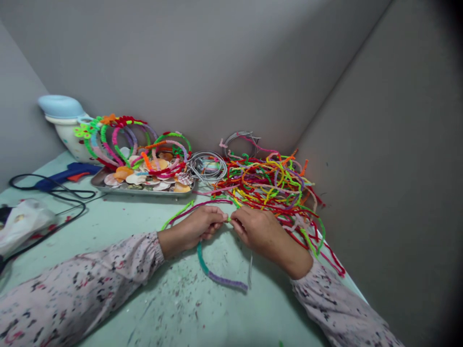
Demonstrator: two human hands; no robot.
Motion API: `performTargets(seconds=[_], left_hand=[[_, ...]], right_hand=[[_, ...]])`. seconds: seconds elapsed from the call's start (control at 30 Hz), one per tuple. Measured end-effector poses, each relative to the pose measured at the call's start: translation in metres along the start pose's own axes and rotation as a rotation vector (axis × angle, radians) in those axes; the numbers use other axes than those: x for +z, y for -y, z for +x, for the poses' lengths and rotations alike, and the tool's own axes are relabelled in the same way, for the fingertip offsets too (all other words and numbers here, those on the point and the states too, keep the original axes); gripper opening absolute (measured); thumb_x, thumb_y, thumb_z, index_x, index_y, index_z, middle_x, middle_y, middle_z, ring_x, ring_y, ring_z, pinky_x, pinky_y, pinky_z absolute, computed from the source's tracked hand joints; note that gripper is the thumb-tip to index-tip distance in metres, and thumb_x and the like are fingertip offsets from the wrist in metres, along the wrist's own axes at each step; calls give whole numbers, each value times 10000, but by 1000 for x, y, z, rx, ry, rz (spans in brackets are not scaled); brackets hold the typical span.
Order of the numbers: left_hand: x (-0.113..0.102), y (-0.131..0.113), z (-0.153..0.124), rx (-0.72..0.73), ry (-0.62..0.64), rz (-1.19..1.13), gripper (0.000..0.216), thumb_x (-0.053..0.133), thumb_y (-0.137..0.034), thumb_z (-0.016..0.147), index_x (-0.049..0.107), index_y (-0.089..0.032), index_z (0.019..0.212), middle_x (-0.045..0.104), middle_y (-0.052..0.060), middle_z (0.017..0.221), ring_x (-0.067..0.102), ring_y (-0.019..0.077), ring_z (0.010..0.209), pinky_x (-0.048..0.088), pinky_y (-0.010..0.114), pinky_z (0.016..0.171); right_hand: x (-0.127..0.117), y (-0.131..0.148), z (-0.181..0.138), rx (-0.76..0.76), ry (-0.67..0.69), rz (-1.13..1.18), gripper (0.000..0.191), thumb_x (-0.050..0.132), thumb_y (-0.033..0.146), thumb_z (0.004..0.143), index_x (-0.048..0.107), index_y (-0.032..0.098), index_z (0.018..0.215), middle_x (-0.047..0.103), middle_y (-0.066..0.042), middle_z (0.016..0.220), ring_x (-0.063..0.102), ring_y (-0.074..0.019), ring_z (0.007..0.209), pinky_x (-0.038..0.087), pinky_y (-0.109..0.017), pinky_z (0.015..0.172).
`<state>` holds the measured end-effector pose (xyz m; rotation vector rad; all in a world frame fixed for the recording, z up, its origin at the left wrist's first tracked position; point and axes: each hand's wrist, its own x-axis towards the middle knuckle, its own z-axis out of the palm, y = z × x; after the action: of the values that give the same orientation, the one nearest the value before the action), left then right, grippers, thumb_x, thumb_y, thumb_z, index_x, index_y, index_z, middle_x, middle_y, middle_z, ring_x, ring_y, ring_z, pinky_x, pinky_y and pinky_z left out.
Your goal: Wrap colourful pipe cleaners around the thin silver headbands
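Between my two hands is a curved wire partly wrapped in pipe cleaner (213,275), teal near my left hand and purple further along. Its bare wire end (250,270) rises toward my right hand. My left hand (197,225) is closed, gripping the wrapped wire. A short bit of bright green pipe cleaner (228,220) shows between my fingertips. My right hand (259,233) pinches at this green bit, its fingers partly hidden by the back of the hand. Behind my left hand lie loose lime and dark red pipe cleaners (181,213).
A metal tray (144,191) holds seashells and several wrapped hoops (125,144). Coiled wire (208,166) lies beside a pile of coloured pipe cleaners (267,185). At left are a blue glue gun (68,174), a black cord (81,207), a white plastic bag (29,219) and a blue-topped container (67,125).
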<state>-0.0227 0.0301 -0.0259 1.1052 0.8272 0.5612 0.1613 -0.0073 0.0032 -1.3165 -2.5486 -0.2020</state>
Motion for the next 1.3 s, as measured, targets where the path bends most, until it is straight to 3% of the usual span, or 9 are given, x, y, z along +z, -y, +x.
performTargets(seconds=[0.37,0.53,0.63,0.77,0.87,1.0,1.17,1.3], left_hand=[[2,0,-1,-28,-6,-19,188,568,-262,772,435,-173,671,383,-72,535,259,31,395,120,226,398],[2,-1,0,-30,-3,-33,169,569,-255,772,446,-172,690,378,-75,533,261,31,396,123,220,394],[2,0,0,-25,-12,-35,163,565,-243,776,451,-167,688,382,-70,536,262,29,395,125,214,387],[1,-3,-1,-19,1,-87,172,565,-223,788,445,-162,682,377,-66,538,245,24,393,110,209,377],[1,-6,-2,-42,21,-174,162,569,-199,793,443,-161,697,366,-69,538,207,18,386,82,204,369],[-1,-8,0,-70,21,-246,154,556,-190,813,444,-162,712,351,-72,538,197,13,376,83,191,358],[-2,-8,0,-76,31,-278,162,547,-177,820,434,-167,704,349,-73,529,199,12,366,83,188,353],[-1,-10,-1,-89,21,-260,158,530,-174,828,443,-163,698,373,-65,527,214,11,358,90,191,354]], right_hand=[[3,5,0,-49,-39,-199,91,539,149,866,579,172,787,598,-28,700,559,-162,615,239,-304,529],[5,5,-1,-59,-18,-193,88,538,135,860,593,165,797,605,-39,703,562,-168,608,257,-302,523],[3,2,0,-10,-13,-47,90,545,162,868,626,157,831,645,-51,754,589,-169,663,321,-281,561],[1,-16,5,68,-6,353,155,520,207,905,670,171,892,693,-44,835,617,-152,756,410,-253,671],[4,-33,7,204,-56,548,155,534,174,877,682,171,924,709,-47,882,629,-156,793,445,-264,716],[11,-43,6,247,17,814,200,574,215,845,671,167,1013,700,-62,972,640,-166,848,484,-287,749],[18,-33,5,184,-4,844,267,671,308,801,676,178,1034,681,-68,988,623,-182,891,483,-303,766],[23,-25,6,125,-84,769,201,660,317,820,692,176,960,671,-57,880,605,-173,803,470,-302,728]])
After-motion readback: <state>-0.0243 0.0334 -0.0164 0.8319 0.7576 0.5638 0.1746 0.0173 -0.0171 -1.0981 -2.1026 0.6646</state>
